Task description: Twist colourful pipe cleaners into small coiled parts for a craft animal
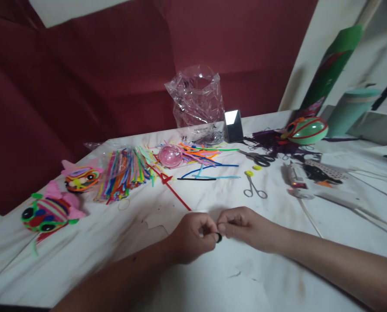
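Note:
Over the table my left hand (pixel 195 236) pinches a short, curled black pipe cleaner (pixel 218 238) between thumb and fingers. My right hand (pixel 241 225) is closed too, its fingertips meeting the same curl; most of the piece is hidden by the fingers. Just beyond the left hand lies a red pipe cleaner (pixel 178 198), bent into a small triangle at its far end. Farther back are a straight black pipe cleaner (pixel 196 179) and a blue pipe cleaner (pixel 224 166). Small scissors (pixel 254 190) with yellow tips lie past the right hand.
Bundled colourful pipe cleaners (pixel 123 175), a pink clear dome (pixel 170 156) and two fish-like figures, one green-edged (pixel 50 212), one orange (pixel 83 177), are at left. Black scissors (pixel 260 159), a phone (pixel 233 126) and a plastic bag (pixel 196 104) stand behind; a glue gun (pixel 297 175) lies right.

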Action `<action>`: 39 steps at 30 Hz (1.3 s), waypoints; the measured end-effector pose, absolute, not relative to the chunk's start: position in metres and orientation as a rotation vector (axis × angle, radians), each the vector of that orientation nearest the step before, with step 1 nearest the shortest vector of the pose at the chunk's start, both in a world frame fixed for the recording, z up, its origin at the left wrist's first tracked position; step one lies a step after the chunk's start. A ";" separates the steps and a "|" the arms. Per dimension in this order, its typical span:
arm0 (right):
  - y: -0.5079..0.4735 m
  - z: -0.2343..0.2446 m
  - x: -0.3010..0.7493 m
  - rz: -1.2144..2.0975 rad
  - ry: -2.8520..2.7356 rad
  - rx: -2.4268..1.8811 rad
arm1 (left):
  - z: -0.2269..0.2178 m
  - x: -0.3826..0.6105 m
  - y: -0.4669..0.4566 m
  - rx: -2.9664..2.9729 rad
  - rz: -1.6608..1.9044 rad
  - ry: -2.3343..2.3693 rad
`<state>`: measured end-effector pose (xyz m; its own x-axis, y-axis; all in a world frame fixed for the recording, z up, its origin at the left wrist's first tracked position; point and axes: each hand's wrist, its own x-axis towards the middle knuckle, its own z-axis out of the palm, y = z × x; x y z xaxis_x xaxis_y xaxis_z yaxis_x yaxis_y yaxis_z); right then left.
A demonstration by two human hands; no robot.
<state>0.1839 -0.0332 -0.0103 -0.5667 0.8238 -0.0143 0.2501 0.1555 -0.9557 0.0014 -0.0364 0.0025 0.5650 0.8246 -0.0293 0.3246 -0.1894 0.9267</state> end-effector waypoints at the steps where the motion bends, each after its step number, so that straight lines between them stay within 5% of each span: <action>1: -0.031 -0.011 0.186 1.294 -1.969 -1.074 | 0.003 0.001 -0.041 1.844 0.594 0.879; 7: -0.025 -0.019 0.194 0.481 -2.353 -1.126 | -0.011 -0.001 -0.060 2.147 0.336 0.313; 27: 0.057 -0.002 0.069 -0.088 -2.712 -1.332 | -0.016 -0.003 -0.047 2.184 0.445 0.416; 39: 0.066 0.017 0.155 -0.265 -2.511 -1.411 | 0.001 -0.010 -0.026 2.012 0.692 0.952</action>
<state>0.1550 0.0661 0.0167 -0.5006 0.8114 0.3018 0.8565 0.5149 0.0364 -0.0097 -0.0264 0.0011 0.5692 0.8107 0.1372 0.3803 -0.4076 0.8302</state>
